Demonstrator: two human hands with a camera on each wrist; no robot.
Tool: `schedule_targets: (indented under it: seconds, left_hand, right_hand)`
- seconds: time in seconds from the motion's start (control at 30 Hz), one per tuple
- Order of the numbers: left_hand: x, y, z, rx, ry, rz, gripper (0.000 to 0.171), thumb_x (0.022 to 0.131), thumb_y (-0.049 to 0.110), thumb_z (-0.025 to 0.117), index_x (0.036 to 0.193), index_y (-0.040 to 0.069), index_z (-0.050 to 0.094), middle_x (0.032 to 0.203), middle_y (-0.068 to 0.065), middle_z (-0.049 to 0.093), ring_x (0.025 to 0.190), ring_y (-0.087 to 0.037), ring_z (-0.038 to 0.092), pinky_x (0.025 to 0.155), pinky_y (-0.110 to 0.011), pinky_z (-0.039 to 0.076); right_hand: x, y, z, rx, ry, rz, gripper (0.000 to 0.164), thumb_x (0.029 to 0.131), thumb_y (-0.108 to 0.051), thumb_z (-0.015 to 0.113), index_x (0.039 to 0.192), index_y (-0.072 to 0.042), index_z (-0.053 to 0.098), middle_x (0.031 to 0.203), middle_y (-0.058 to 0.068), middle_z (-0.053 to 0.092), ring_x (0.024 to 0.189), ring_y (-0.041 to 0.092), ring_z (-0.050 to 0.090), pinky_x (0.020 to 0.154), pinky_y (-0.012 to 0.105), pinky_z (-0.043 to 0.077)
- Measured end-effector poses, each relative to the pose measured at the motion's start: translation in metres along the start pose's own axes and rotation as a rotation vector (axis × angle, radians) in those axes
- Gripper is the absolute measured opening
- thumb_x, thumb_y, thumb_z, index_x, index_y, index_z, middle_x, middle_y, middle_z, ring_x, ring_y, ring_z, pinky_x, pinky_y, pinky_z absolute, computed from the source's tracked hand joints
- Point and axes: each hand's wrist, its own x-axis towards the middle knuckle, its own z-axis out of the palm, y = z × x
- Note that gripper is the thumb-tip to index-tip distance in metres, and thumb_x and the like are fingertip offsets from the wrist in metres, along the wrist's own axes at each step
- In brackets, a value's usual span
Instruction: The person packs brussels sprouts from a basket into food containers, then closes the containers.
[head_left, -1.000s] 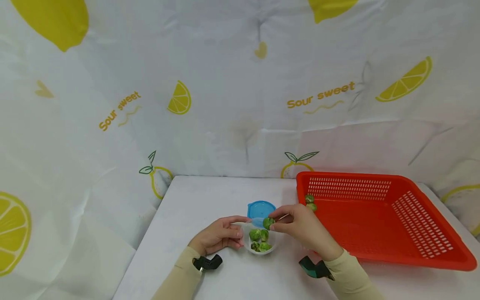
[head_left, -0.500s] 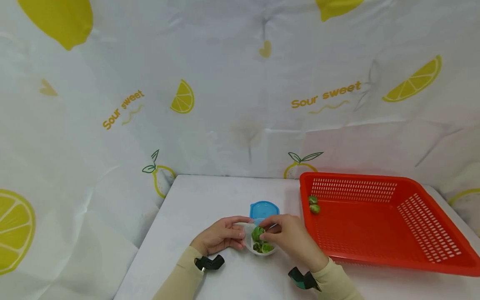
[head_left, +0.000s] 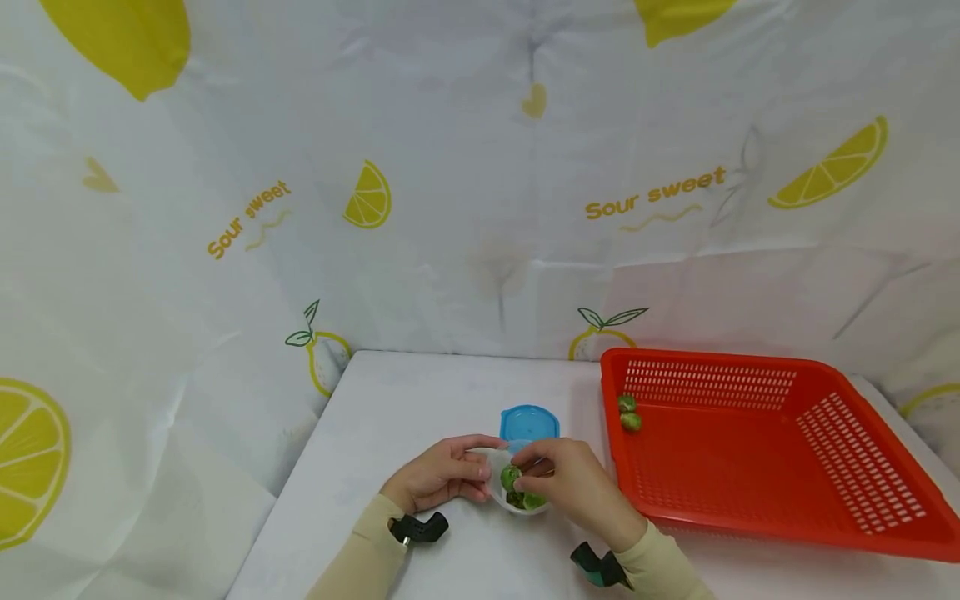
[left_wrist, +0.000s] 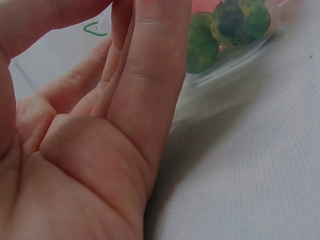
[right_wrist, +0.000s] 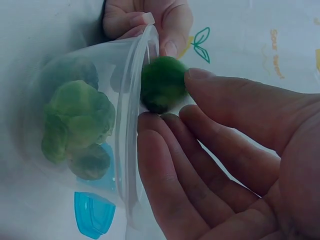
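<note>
My left hand (head_left: 438, 475) holds a clear plastic tub (right_wrist: 42, 175) by its rim, thumb and fingers at its left side. At the tub's mouth my right hand (head_left: 577, 487) has a green Brussels sprout (right_wrist: 164, 84) between thumb and fingertips. The right wrist view shows that sprout right at the rim. Several more Brussels sprouts (right_wrist: 75, 112) lie inside, seen through the wall. From above, the right fingers partly cover the tub. The left wrist view catches only part of the tub, beyond the fingers.
A blue lid (head_left: 530, 422) lies on the white table (head_left: 420, 392) just behind the tub. To the right stands a large red plastic basket (head_left: 750, 458), with two Brussels sprouts (head_left: 630, 422) by its left wall. A lemon-print cloth (head_left: 450, 208) hangs behind the table.
My right hand has brought the Brussels sprout leftward and down from above the tub's right side to its mouth. My left hand keeps its hold on the tub.
</note>
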Motion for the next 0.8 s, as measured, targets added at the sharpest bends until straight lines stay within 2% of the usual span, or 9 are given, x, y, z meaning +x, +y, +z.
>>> schedule_targets:
  seconds: [0.37,0.53,0.67,0.8]
  left_hand:
    - [0.001,0.0,0.0,-0.003,-0.005,0.001,0.058,0.105,-0.002,0.06,0.16,0.004,0.046,0.096,0.0,0.076,0.085,-0.013,0.078,0.082,-0.027,0.067]
    - [0.001,-0.001,-0.001,0.0,0.007,-0.016,0.057,0.106,-0.002,0.059,0.161,0.004,0.045,0.095,0.0,0.076,0.085,-0.013,0.079,0.082,-0.027,0.067]
    - [0.0,-0.002,-0.001,0.001,0.009,-0.017,0.058,0.106,-0.001,0.061,0.161,0.005,0.045,0.095,0.0,0.076,0.086,-0.014,0.079,0.083,-0.028,0.067]
    - [0.0,-0.001,0.0,0.005,0.011,-0.013,0.06,0.105,0.002,0.064,0.161,0.005,0.046,0.094,0.0,0.076,0.086,-0.015,0.079,0.083,-0.028,0.067]
  right_hand:
    - [-0.002,-0.002,-0.006,-0.024,0.005,0.003,0.02,0.092,-0.015,0.086,0.112,-0.011,0.083,0.105,0.0,0.08,0.091,0.014,0.074,0.08,0.037,0.069]
    - [-0.007,-0.005,-0.011,-0.014,-0.002,-0.027,0.019,0.094,-0.017,0.085,0.112,-0.011,0.082,0.105,-0.001,0.08,0.091,0.013,0.074,0.081,0.035,0.069]
    - [-0.011,-0.01,-0.03,-0.022,-0.012,-0.067,0.017,0.096,-0.019,0.083,0.112,-0.013,0.082,0.107,0.0,0.08,0.093,0.012,0.074,0.085,0.034,0.068]
    - [-0.015,-0.013,-0.062,-0.064,0.017,-0.082,0.016,0.098,-0.021,0.081,0.113,-0.017,0.082,0.109,0.0,0.08,0.095,0.012,0.074,0.087,0.034,0.067]
